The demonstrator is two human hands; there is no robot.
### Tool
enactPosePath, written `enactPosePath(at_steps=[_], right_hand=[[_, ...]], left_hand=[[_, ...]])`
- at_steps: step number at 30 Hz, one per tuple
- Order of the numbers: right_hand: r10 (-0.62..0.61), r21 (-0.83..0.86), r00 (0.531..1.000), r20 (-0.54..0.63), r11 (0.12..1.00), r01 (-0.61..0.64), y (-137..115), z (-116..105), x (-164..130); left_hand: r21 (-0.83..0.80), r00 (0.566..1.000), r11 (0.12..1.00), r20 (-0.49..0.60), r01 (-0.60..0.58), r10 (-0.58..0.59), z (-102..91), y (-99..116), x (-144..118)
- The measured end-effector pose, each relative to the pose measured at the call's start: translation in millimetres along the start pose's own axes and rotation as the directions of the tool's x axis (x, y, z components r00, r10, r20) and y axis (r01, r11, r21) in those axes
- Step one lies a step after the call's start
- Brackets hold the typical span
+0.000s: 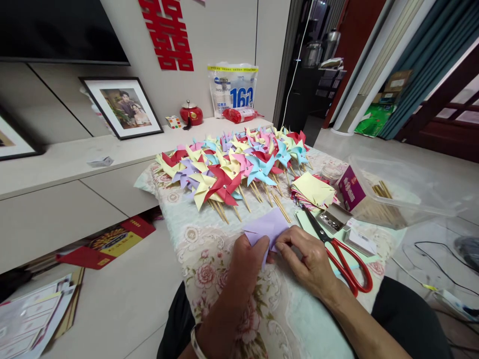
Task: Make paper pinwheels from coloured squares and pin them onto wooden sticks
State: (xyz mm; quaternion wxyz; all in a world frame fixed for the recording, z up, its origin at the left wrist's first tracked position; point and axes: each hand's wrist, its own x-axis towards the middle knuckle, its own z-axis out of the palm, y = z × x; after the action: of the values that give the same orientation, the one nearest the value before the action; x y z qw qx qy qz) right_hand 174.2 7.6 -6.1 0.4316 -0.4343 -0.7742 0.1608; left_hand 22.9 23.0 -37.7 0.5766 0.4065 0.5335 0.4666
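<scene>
A purple paper square (270,225) with cuts in it is held between my two hands over the near part of the table. My left hand (250,259) grips its left lower side, thumb on top. My right hand (305,254) pinches its right lower edge, and the fingertips partly hide the paper there. Just beyond the paper stand many paper pinwheels (224,184) on sticks, in red, yellow, blue, pink and purple. Several loose wooden sticks (281,208) lie close behind the purple paper. Scissors (339,254) with red handles rest beside my right hand.
Right of the pinwheels are a stack of coloured paper squares (313,189), a small box of metal pins (332,220) and a clear plastic bin (392,199) with sticks. A floral cloth (209,264) covers the table. A white cabinet (123,154) runs along the wall.
</scene>
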Motion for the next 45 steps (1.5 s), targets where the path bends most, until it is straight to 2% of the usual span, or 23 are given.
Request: enactPosePath(at_steps=[5,10,14,21,26,32,38,45], right_hand=[[0.041,-0.059,0.999,-0.009,0.997,-0.041,2,2,1],[0.070,-0.078,0.997,-0.024,0.994,-0.071,2,2,0],[0.076,-0.087,0.997,-0.029,0.993,-0.078,3,2,0],[0.086,-0.096,0.995,-0.048,0.991,-0.090,3,2,-1],[0.114,-0.086,0.992,-0.051,0.989,-0.118,4,2,-1],[0.133,-0.032,0.988,-0.083,0.990,-0.136,3,0,2],[0.203,0.041,0.972,-0.117,0.979,-0.199,8,-2,2],[0.201,-0.106,0.967,-0.157,0.970,-0.219,16,-5,2]], left_hand=[[0.101,1.000,0.995,-0.016,0.006,-0.005,1.2,12,-4],[0.146,0.999,0.989,0.050,0.006,-0.013,3.6,23,-6],[0.113,0.993,0.994,0.119,-0.004,-0.009,5.0,25,-6],[0.085,0.993,0.996,0.121,0.002,-0.012,6.8,28,-8],[0.063,0.989,0.998,0.146,0.007,-0.016,6.4,22,-6],[0.065,0.975,0.990,0.194,-0.125,0.110,5.5,23,-7],[-0.048,0.961,0.992,0.246,-0.115,0.124,4.9,17,-4],[-0.023,0.956,0.997,0.284,-0.068,0.071,3.4,22,-4]])
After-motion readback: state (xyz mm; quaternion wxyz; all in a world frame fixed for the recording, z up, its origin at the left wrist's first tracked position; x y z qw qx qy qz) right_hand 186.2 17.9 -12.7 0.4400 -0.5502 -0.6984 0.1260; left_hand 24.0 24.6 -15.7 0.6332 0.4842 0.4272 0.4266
